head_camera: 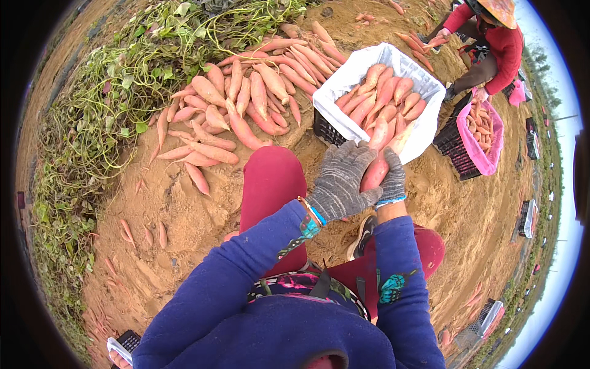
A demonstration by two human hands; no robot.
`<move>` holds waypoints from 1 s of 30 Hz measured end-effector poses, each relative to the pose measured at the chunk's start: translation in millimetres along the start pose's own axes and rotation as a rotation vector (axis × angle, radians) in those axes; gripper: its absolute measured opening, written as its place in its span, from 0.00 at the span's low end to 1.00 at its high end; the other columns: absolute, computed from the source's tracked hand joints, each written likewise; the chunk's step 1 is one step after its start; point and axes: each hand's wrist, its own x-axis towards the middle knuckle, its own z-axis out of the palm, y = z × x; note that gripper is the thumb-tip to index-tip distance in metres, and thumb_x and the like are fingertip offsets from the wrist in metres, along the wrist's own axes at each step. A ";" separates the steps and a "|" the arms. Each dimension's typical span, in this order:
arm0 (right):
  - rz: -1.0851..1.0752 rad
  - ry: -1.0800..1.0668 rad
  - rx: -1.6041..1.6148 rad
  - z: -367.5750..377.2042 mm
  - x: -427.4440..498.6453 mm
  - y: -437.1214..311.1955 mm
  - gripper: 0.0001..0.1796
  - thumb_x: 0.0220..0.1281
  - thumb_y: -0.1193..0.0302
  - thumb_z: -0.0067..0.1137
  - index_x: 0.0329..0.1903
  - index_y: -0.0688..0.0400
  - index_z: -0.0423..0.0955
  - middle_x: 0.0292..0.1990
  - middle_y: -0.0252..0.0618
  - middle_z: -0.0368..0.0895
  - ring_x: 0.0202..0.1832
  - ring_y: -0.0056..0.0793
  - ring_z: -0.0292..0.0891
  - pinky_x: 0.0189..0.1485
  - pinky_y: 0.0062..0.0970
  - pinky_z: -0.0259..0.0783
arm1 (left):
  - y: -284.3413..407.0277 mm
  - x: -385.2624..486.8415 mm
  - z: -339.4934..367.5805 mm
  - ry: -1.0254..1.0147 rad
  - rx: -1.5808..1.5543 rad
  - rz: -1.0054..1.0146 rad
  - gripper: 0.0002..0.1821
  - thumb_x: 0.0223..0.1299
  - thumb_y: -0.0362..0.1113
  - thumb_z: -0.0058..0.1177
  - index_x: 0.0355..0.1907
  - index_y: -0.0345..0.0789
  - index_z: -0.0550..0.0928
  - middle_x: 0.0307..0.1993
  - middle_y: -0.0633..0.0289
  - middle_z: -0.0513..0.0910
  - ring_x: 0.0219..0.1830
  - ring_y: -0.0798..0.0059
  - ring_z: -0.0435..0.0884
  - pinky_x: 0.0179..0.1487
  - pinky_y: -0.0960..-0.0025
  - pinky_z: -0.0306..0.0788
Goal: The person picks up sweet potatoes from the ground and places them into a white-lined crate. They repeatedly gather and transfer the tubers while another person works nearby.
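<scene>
My left hand (343, 182), in a grey knit glove, lies against the left side of a reddish sweet potato (374, 173). My right hand (392, 177), gloved alike, wraps the same root from the right. Both hands are at the near edge of a black plastic crate (328, 130) with a white liner (426, 133). Inside the liner lie several sweet potatoes (385, 94); a pale one touches the right hand's fingertips. Left of the crate, a heap of sweet potatoes (258, 92) rests on sandy soil.
Cut vines (101, 110) border the heap on the left. A co-worker in a red top (507, 55) crouches at upper right, one hand at a black crate (449, 147) with a pink liner (495, 152). More lined crates (528, 219) stand far right. Small roots (162, 234) lie at left.
</scene>
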 end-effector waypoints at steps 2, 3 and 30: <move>0.005 -0.064 -0.065 28.8 22.0 -51.2 0.43 0.53 0.55 0.62 0.67 0.61 0.57 0.56 0.51 0.71 0.56 0.52 0.69 0.64 0.49 0.64 | 3.4 -0.5 -25.2 0.158 0.003 0.096 0.42 0.49 0.53 0.64 0.65 0.34 0.69 0.62 0.46 0.70 0.66 0.45 0.65 0.69 0.49 0.57; 0.003 -0.077 -0.093 43.7 32.7 -78.1 0.42 0.53 0.56 0.62 0.67 0.61 0.57 0.56 0.52 0.71 0.55 0.53 0.71 0.62 0.51 0.65 | 0.6 0.1 -40.1 0.272 -0.023 0.146 0.39 0.50 0.49 0.65 0.64 0.34 0.70 0.61 0.47 0.71 0.65 0.47 0.65 0.69 0.51 0.57; -0.116 0.058 -2.217 -63.2 94.1 -35.3 0.21 0.60 0.55 0.53 0.49 0.56 0.76 0.44 0.52 0.83 0.47 0.50 0.80 0.51 0.45 0.72 | -217.9 -192.4 -128.5 0.377 -0.392 -0.936 0.14 0.62 0.38 0.53 0.48 0.35 0.80 0.42 0.57 0.83 0.43 0.64 0.81 0.47 0.65 0.74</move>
